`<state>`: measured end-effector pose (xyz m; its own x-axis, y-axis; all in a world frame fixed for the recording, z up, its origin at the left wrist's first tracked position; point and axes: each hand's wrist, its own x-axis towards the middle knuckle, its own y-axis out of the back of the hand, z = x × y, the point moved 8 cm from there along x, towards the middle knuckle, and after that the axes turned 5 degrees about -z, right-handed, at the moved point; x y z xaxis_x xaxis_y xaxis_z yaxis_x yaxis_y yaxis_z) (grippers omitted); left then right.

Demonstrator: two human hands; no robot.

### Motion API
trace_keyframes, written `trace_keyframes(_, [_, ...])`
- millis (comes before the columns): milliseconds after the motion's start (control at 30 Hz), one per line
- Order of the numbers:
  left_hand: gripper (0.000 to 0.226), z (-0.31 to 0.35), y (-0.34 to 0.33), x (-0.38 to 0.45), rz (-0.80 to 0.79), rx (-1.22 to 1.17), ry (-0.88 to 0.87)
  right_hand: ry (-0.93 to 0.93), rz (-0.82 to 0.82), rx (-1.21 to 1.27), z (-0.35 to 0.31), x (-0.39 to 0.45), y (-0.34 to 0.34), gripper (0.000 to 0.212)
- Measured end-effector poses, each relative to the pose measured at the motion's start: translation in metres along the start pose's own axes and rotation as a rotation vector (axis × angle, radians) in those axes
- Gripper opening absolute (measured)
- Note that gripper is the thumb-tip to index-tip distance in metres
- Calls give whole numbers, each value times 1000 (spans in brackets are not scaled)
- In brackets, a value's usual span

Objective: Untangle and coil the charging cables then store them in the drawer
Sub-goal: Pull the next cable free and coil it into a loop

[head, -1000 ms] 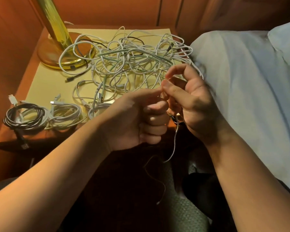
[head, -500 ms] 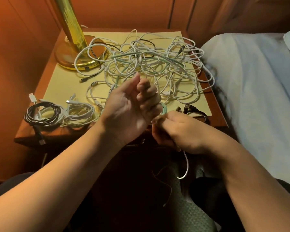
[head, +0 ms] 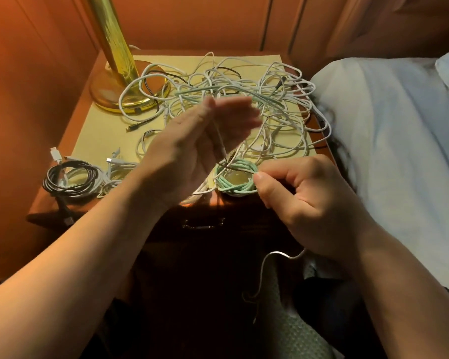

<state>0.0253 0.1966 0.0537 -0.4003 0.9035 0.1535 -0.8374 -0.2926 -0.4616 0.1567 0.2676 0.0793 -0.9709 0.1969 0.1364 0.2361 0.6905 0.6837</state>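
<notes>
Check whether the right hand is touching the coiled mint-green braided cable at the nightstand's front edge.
Touching. The head view shows the right hand pinching the coiled mint-green braided cable at its right side, thumb and forefinger closed on the strands.

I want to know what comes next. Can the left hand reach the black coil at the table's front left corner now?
Probably yes. The left hand is open and holds nothing, and the black coil lies uncovered just beyond that forearm, with nothing between them.

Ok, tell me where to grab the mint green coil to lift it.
Pinch the mint green coil across its bundled near-right strands, coming from the right, beside the right hand. The loops lie flat at the nightstand front edge, so gather every turn.
</notes>
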Motion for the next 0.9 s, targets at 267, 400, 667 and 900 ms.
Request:
trace_keyframes(267, [44,6,-1,0,-7,203,-65,119,-51,74,-12,0,-1,37])
trace_keyframes(400, [43,2,-11,-2,-38,305,-74,167,20,22,-17,-1,5,33])
trace_keyframes(667, [49,13,16,-1,206,-81,-132,73,-151,-34,-12,-1,-15,33])
trace_keyframes(900, [45,4,-6,-2,-6,302,-128,190,7,-39,-22,-2,3,30])
